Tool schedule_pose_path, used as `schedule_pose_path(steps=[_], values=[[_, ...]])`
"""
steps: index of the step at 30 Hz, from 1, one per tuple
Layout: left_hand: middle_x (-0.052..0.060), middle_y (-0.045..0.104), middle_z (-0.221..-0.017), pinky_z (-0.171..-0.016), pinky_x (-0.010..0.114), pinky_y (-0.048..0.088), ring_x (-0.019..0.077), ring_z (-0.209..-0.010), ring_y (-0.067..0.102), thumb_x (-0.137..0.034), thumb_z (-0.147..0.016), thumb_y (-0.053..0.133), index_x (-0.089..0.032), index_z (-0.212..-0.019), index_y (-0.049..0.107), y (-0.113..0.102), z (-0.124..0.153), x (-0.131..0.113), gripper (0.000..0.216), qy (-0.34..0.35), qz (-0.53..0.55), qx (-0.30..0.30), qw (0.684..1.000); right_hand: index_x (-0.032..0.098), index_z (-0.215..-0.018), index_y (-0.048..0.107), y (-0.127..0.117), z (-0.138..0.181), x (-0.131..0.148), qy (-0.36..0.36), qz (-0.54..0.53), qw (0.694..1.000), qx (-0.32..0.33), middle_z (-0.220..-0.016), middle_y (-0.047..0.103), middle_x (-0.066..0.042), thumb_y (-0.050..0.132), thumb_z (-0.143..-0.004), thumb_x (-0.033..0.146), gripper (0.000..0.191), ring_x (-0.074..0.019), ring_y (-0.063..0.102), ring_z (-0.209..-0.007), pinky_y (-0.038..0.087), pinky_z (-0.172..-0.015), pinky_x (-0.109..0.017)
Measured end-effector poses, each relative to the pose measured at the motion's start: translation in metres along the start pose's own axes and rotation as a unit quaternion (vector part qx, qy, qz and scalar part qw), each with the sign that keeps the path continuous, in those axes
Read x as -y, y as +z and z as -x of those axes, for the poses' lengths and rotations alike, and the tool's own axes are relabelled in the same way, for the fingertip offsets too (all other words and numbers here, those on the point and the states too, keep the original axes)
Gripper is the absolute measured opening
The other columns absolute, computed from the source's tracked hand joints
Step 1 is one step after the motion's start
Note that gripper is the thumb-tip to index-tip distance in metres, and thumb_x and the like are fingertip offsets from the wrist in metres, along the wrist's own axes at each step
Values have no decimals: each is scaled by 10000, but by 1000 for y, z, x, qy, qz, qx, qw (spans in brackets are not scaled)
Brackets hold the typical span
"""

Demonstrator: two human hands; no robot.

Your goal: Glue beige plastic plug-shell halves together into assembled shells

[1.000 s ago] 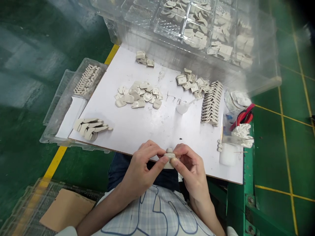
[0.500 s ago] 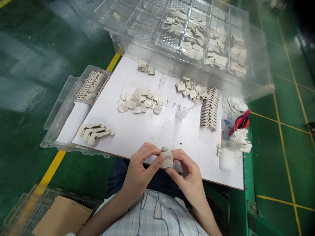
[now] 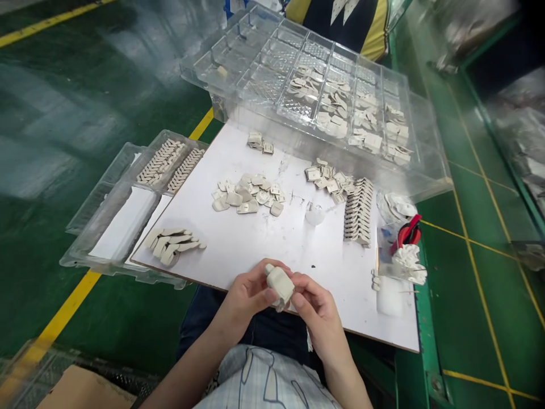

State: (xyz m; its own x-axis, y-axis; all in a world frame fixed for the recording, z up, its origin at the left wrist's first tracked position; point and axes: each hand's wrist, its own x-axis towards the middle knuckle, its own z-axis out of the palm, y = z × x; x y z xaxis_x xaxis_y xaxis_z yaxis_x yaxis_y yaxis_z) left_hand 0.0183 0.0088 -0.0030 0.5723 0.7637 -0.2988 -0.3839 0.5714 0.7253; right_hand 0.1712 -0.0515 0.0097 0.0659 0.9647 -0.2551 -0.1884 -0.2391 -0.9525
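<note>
Between my hands, above the front edge of the white board (image 3: 251,244), is a small beige moulded part (image 3: 280,284) with a blocky body and a narrower knob at its upper left. My left hand (image 3: 251,295) is closed on its left side, thumb in front. The fingers of my right hand (image 3: 315,304) pinch its right edge. A loose pile of flat beige pieces (image 3: 249,193) lies farther back. Nested curved beige parts (image 3: 170,244) lie at the board's left corner. Toward the right stands a neat row of stacked parts (image 3: 357,213), beside more loose pieces (image 3: 326,176).
A clear compartment tray (image 3: 272,108) with beige pieces spans the back. Left of the board is another clear tray (image 3: 85,227) with rows of parts and white sheets. Red-handled pliers (image 3: 406,233), a white cylinder (image 3: 389,298) and a small white cup (image 3: 314,215) are on the board.
The part has been turned in my hands, its knob now pointing up and left. My head view has shifted, so the board sits lower and more of the back tray shows.
</note>
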Motion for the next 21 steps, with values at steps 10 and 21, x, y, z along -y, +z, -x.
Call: schedule_pose_path(steps=[10, 21], values=[[48, 712, -918, -887, 300, 532, 155, -859, 639, -519, -650, 900, -159, -912, 811, -14, -11, -3, 453, -22, 200, -127, 971, 201, -785, 708, -70, -55, 50, -299, 291, 837, -355, -731, 668, -14, 690, -900, 370, 206, -170, 620, -698, 492, -679, -306], [25, 688, -881, -888, 309, 494, 145, -829, 625, -537, -677, 880, -188, -933, 784, -17, -10, 0, 443, -4, 193, -117, 974, 215, -1102, 704, -106, -181, 66, -209, 731, 643, -95, -1076, 574, -101, 570, -862, 171, 279, -206, 544, -774, 369, -604, -312]])
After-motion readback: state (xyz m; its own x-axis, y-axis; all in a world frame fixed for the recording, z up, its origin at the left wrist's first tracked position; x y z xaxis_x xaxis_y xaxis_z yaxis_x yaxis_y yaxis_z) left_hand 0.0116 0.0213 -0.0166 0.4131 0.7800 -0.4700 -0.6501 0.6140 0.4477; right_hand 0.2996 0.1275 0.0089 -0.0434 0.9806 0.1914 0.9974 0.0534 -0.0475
